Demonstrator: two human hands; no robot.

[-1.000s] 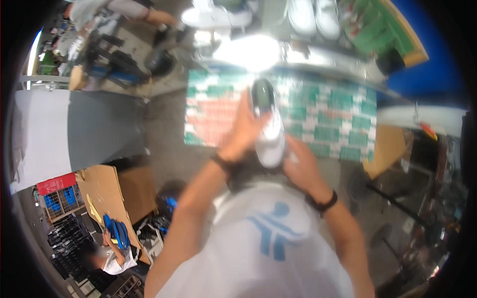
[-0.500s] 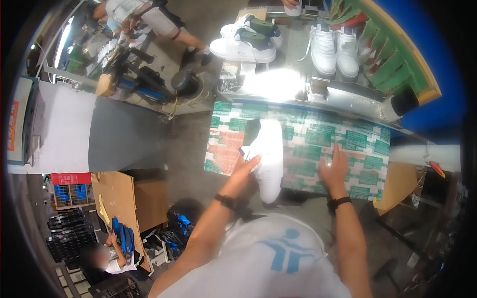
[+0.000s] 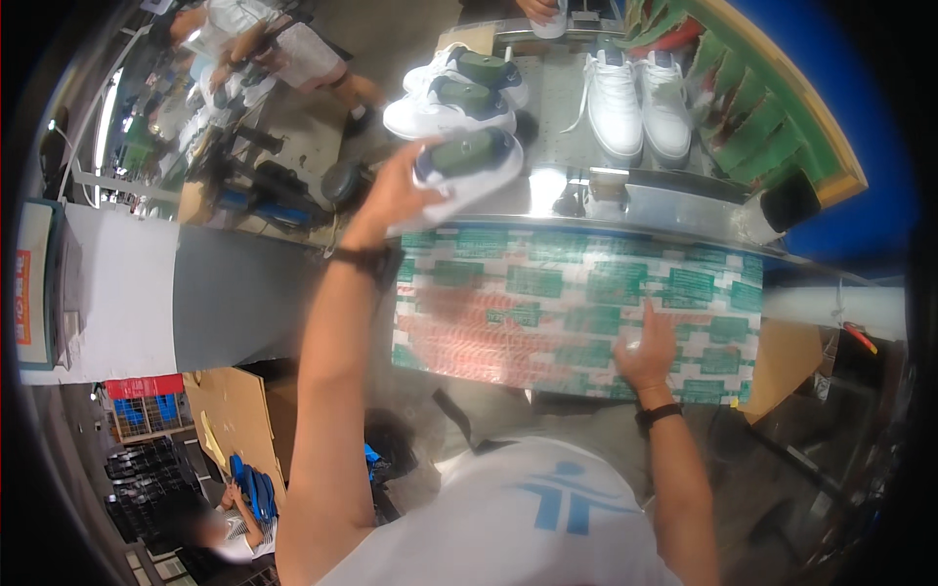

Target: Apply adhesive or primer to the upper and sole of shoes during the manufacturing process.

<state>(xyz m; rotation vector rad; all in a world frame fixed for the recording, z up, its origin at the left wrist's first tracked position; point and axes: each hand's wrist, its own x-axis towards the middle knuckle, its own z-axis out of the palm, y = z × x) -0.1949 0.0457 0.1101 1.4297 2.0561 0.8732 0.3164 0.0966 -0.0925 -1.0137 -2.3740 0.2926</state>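
Note:
My left hand (image 3: 399,195) is closed round the side of a white sneaker (image 3: 476,188) with a dark green lining. It holds the shoe tilted above the near edge of the metal bench, just in front of other shoes. My right hand (image 3: 649,354) is over the right part of the table covered in green, red and white print (image 3: 547,337). Its index finger points forward, and the other fingers look curled. A small whitish thing (image 3: 633,345) shows by the thumb, too blurred to name.
White sneakers (image 3: 445,112) with green linings stand at the back left of the metal bench (image 3: 552,107). A white laced pair (image 3: 640,112) stands to their right. Beyond is another person's hand (image 3: 538,10). A wood-edged green panel (image 3: 757,107) borders the right; a grey-white surface (image 3: 234,283) lies left.
My left hand has carried the sneaker from the printed table up and forward to the metal bench, tilting it. My right hand stays over the table's right part.

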